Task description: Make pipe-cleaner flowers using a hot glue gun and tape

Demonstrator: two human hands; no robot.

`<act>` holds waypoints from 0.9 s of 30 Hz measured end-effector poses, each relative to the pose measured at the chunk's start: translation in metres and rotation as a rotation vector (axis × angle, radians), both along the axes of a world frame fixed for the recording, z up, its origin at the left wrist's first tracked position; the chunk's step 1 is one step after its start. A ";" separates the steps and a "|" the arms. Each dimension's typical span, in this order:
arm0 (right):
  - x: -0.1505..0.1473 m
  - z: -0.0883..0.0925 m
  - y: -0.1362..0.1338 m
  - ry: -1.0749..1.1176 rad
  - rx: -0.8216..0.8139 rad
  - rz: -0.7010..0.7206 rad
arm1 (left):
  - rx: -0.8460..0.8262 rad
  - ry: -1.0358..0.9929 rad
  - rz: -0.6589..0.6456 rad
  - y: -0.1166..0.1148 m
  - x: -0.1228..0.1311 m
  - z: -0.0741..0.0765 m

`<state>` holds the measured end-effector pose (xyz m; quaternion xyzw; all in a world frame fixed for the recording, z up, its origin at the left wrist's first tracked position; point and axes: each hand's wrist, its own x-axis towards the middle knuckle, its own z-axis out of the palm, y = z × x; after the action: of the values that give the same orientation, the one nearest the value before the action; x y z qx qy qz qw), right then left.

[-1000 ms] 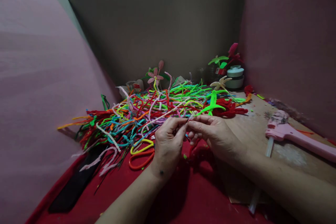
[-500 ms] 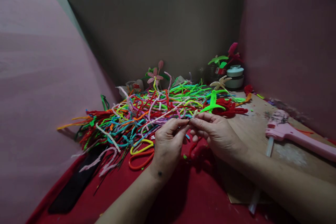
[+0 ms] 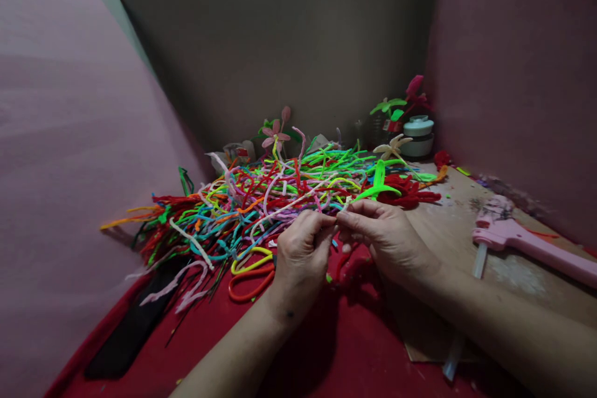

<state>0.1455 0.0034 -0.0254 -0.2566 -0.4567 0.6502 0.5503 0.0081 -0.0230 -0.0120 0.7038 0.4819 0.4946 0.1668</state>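
My left hand (image 3: 302, 255) and my right hand (image 3: 387, 233) meet fingertip to fingertip in front of the heap of pipe cleaners (image 3: 280, 193). Both are closed in a pinch at the same spot. What sits between the fingertips is too small and dark to make out. A short cream tip (image 3: 347, 200) shows just above my right fingers; I cannot tell whether it is held. Behind my right hand lies a bright green pipe-cleaner leaf piece (image 3: 379, 185). Scissors with yellow and orange handles (image 3: 252, 284) rest left of my left hand, their blades hidden.
A pink hot glue gun (image 3: 508, 230) with a clear glue stick (image 3: 479, 260) lies on the board (image 3: 448, 224) at right. A black strip (image 3: 125, 329) lies at left on the red cloth (image 3: 224, 360). Pipe-cleaner flowers (image 3: 275, 135) and a lidded jar (image 3: 418, 137) stand behind.
My left hand has turned slightly, its thumb tucking lower behind the index finger. My right hand has barely moved, and the fingertips still meet at the same place.
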 end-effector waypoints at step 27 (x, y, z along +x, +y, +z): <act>0.003 0.004 0.000 0.103 -0.040 -0.007 | -0.605 -0.577 -0.164 -0.003 0.003 0.018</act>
<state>0.1481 0.0039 -0.0216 -0.2350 -0.4138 0.6698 0.5700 0.0107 -0.0264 0.0062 0.4918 0.4813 0.4929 0.5325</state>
